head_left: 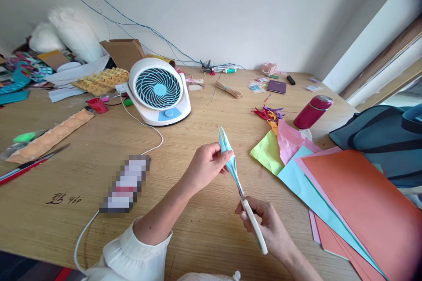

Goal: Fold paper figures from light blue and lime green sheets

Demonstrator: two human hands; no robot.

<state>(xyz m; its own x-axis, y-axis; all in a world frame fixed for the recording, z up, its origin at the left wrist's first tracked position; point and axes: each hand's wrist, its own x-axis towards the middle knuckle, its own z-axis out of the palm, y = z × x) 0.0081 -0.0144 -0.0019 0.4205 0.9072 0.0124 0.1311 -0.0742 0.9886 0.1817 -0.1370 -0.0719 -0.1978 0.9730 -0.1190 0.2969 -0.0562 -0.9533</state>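
My left hand (211,160) pinches a narrow, folded piece of light blue paper (225,144) between thumb and fingers, its pointed tips sticking up above them. In my right hand (263,224) is a pair of white-handled scissors (253,225), gripped by the handles. The scissor blades reach up to the lower end of the folded paper, just below my left thumb. Whether the blades are fully closed on the paper, I cannot make out. Both hands are above the wooden table (198,237).
Coloured paper sheets (365,189) lie at the right, beside crumpled green paper (270,153) and a blue-grey bag (379,140). A red flask (313,112) stands behind them. Left are a blurred phone (127,184) with a white cable and a white fan (158,90). Thin sticks (228,89) lie farther back.
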